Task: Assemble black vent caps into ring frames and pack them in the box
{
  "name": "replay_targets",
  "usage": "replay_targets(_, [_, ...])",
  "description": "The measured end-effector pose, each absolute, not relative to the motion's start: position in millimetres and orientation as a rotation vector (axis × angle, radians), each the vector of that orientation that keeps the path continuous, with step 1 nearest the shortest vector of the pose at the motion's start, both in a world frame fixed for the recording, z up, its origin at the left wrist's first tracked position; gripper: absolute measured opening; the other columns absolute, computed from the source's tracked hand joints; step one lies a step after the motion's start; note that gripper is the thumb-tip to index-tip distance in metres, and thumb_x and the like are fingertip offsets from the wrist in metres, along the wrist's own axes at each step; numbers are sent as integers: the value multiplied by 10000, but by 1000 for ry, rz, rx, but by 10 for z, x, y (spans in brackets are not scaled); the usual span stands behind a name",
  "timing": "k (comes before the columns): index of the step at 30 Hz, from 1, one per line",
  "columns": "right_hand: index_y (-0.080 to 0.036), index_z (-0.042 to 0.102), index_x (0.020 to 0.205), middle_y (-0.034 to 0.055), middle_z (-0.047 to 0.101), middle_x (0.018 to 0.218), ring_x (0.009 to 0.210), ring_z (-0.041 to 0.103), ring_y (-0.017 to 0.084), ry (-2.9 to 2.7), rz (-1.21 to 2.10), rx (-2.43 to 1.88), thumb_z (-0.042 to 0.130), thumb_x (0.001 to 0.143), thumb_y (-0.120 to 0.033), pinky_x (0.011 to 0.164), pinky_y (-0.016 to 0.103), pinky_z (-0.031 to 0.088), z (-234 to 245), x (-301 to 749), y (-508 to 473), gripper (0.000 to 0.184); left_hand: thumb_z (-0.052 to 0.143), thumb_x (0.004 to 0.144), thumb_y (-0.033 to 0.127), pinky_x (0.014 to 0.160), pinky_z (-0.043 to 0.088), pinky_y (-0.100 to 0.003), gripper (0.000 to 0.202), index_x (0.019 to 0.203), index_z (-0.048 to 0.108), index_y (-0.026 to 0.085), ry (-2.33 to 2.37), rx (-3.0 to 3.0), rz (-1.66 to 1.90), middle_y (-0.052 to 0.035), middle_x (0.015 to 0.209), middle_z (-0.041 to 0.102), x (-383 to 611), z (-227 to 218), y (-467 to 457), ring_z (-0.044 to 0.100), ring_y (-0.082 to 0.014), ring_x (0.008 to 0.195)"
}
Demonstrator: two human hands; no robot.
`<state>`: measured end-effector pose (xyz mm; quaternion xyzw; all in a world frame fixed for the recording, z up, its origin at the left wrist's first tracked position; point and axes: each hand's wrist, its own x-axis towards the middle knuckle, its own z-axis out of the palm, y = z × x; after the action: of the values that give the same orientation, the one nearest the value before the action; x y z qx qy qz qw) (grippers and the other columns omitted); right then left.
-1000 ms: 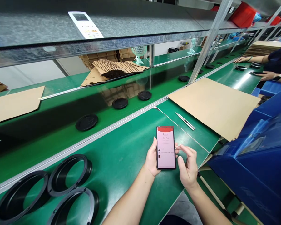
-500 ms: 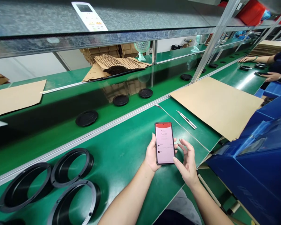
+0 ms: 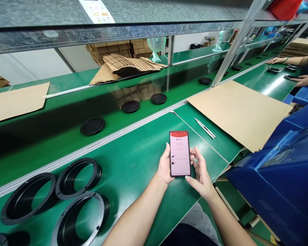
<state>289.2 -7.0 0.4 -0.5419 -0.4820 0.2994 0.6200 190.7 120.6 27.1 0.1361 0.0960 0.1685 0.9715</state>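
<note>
A smartphone (image 3: 180,154) with a lit pink screen and a red top band is held upright over the green bench. My left hand (image 3: 165,165) wraps its left side and back, fingertips showing past the right edge. Close against the phone's lower right is my right hand (image 3: 202,177), its fingers apart and bent, the thumb near the bottom corner; whether it touches the phone is unclear. A utility knife (image 3: 204,128) lies on the bench beyond the right hand. Several black plastic rings (image 3: 78,218) stand on the bench at the left.
Black round discs (image 3: 130,106) lie on the green conveyor belt (image 3: 110,131) behind a metal rail. A cardboard sheet (image 3: 238,112) and blue bins (image 3: 277,181) are at the right. Overhead runs a grey shelf (image 3: 169,13). A co-worker's hands (image 3: 304,80) show at far right.
My right hand has shifted left, its thumb now closer to the phone's lower edge. The phone stays in my left hand. The whole view has tilted slightly.
</note>
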Motion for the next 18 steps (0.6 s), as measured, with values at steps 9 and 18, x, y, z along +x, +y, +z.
replay_targets(9, [-296, 99, 1592, 138, 219, 1591, 1411, 351, 335, -1119, 632, -1272, 620, 953, -403, 1144, 547, 346, -53, 2906, -57, 831, 250, 979, 686, 878, 523, -387, 812, 1251, 616, 15, 220, 292, 354, -227, 1203, 658, 1901, 289, 1199, 677, -287, 966])
replay_targets(18, [-283, 96, 1592, 141, 241, 1577, 1426, 321, 326, -1129, 624, -1289, 621, 951, -369, 1145, 527, 348, -33, 2901, -50, 833, 252, 968, 706, 934, 502, -426, 833, 1278, 595, 13, 219, 256, 332, -219, 1250, 632, 1902, 253, 1197, 657, -291, 995])
